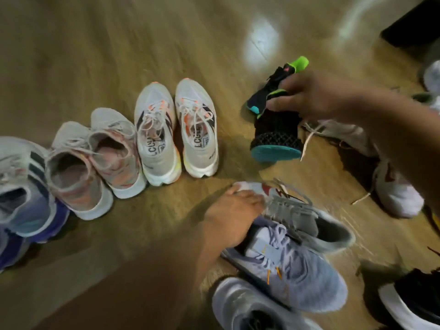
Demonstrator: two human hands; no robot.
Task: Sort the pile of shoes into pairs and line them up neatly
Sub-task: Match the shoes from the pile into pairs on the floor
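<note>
R hand (307, 96) grip on black shoe (276, 132)

Bare floor (228, 148) right of the white pair (176, 129) lies open (loose shoes (297, 258) crowd nearer).

About fourteen shoes (154, 141), two hands (234, 217)

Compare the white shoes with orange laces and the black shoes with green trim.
The white shoes stand side by side on the floor; the black shoes hang in the right hand. White: pale soles; black: teal soles. Both are matched pairs.
</note>
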